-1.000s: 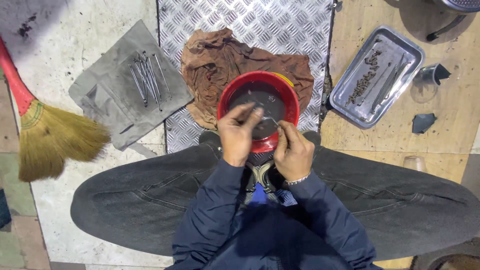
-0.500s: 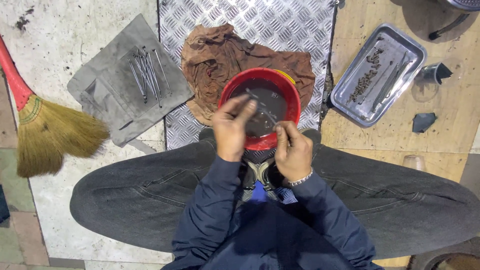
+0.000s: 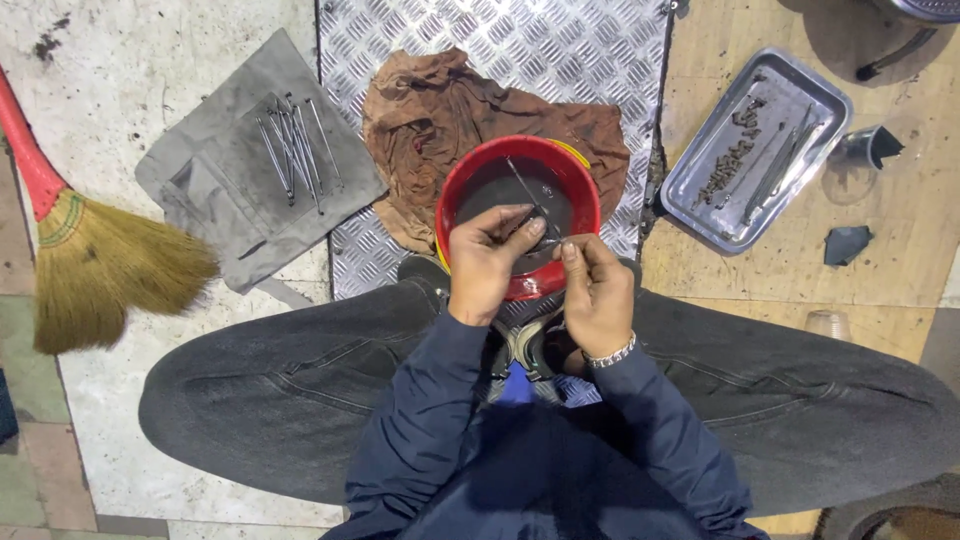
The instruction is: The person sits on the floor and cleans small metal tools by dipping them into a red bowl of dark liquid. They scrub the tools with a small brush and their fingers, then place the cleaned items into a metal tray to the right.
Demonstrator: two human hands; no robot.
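Note:
I sit cross-legged over a red bowl [image 3: 470, 180] that holds dark liquid. Above its near side, my left hand [image 3: 488, 262] and my right hand [image 3: 598, 292] both pinch a thin metal rod [image 3: 522, 185]. The rod slants up and away over the bowl. My fingertips meet at its near end. A metal bracelet circles my right wrist. The bowl rests on a crumpled brown rag [image 3: 430, 110].
A grey cloth [image 3: 215, 185] with several thin metal rods [image 3: 293, 155] lies at left on a pale floor. A straw broom [image 3: 95, 265] lies far left. A steel tray [image 3: 800, 100] with small parts sits at right on wood, by dark scraps [image 3: 848, 243]. Checker plate [image 3: 520, 40] lies beneath the rag.
My hands have shifted slightly, and the thin rod now points farther out over the bowl. Everything else stays put.

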